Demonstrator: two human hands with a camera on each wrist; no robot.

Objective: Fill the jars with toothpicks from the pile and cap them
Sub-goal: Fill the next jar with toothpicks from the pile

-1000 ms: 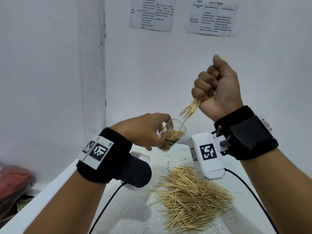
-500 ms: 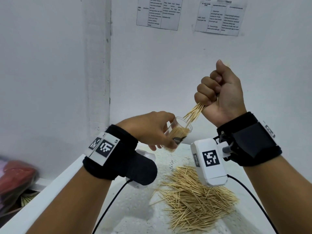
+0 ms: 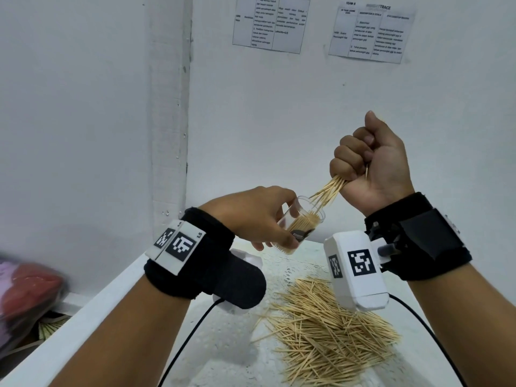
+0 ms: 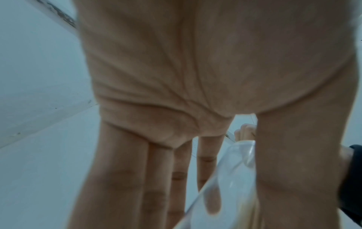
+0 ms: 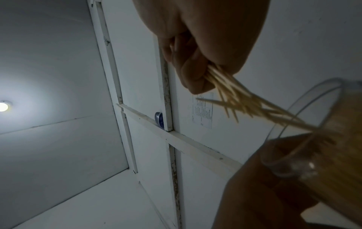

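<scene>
A clear jar [image 3: 303,223] is held at the centre of the head view, above the table [image 3: 92,311]. Its long axis is tilted, with the open mouth turned up and to the right, toward the fist above it. The jar is already largely filled with toothpicks lying along that axis.

A bundle of toothpicks [image 3: 328,191] runs diagonally from the upper right down to the lower left; its lower tips are inside the jar mouth — seen also in the right wrist view [image 5: 254,105], where the tips cross the rim of the jar [image 5: 313,139].

A loose pile of toothpicks [image 3: 329,336] lies on the table at lower centre-right, well below the jar. Two printed sheets [image 3: 269,22] are fixed to the wall at the top of the frame. A blurred red and pink object [image 3: 25,297] is seen at the left edge, beside the table.

The left hand [image 3: 257,216] is curled round the jar, fingers and thumb on its wall [image 4: 225,178]. The right hand [image 3: 371,166] is clenched as a fist round the upper ends of the bundle — one stray pick projects beside the palm.
</scene>
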